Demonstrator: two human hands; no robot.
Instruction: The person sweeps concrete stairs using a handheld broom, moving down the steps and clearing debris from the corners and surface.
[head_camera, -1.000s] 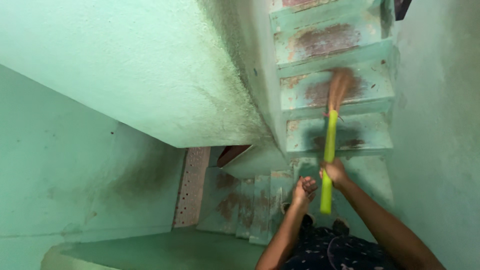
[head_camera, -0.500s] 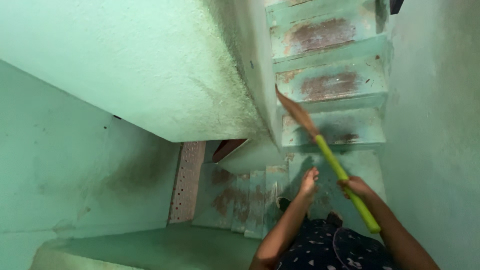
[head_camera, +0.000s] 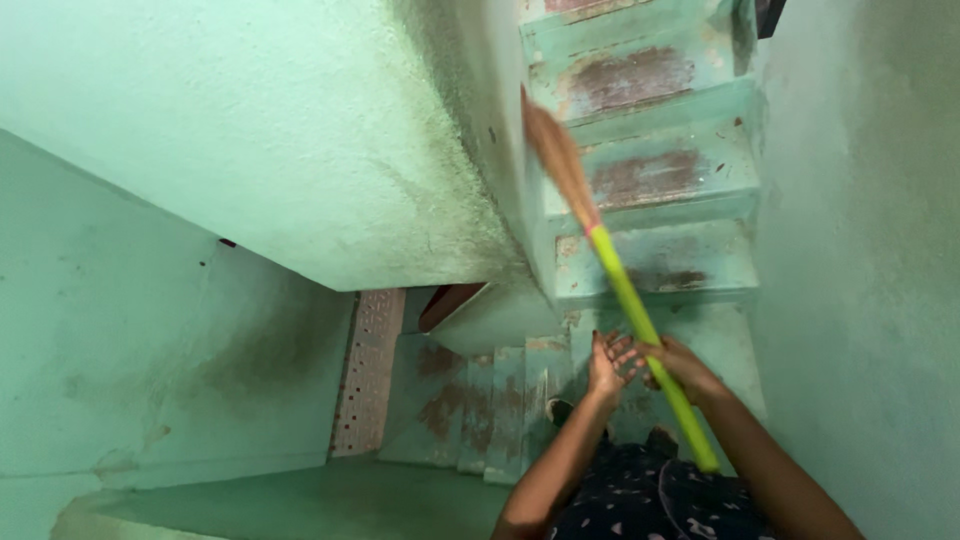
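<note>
Gripping green-handled broom (head_camera: 640, 318) over stairs (head_camera: 660, 175)

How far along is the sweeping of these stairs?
Hard to call any step finished. In hand: the right hand grips the green-handled broom, bristles up by the wall edge, left hand open beside it. The worn steps above show scattered specks, so they seem left.

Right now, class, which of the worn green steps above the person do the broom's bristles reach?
The second step up from the hands: the broom slants across the nearer step, its brown bristles ending at that step's left edge.
</note>
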